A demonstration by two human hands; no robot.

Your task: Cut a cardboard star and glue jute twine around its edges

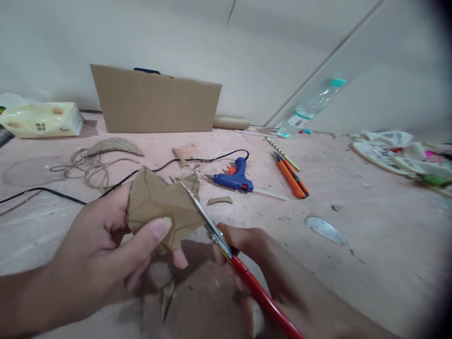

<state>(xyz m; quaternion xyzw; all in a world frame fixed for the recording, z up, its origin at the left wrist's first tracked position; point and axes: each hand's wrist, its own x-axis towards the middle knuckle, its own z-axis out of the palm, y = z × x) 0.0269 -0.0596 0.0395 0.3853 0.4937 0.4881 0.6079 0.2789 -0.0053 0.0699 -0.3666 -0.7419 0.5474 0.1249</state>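
A piece of brown cardboard (158, 200) with dark drawn lines and pointed edges is gripped in my left hand (109, 245), thumb on top and fingers beneath. My right hand (268, 268) is wrapped around the red handles of a pair of scissors (257, 287). The scissor blades lie across the right part of the cardboard, their tip near its upper edge. Under my hands, a small cardboard offcut (167, 299) rests on the table. Part of the lower blade is hidden by the cardboard.
Beyond the cardboard lie a blue glue gun (235, 179) with a black cord, orange cutters (291, 176) and a coil of twine (92, 167). A cardboard box (158, 106), tissue pack (42, 120) and plastic bottle (305, 115) stand along the wall. A curved metal piece (326, 230) lies right.
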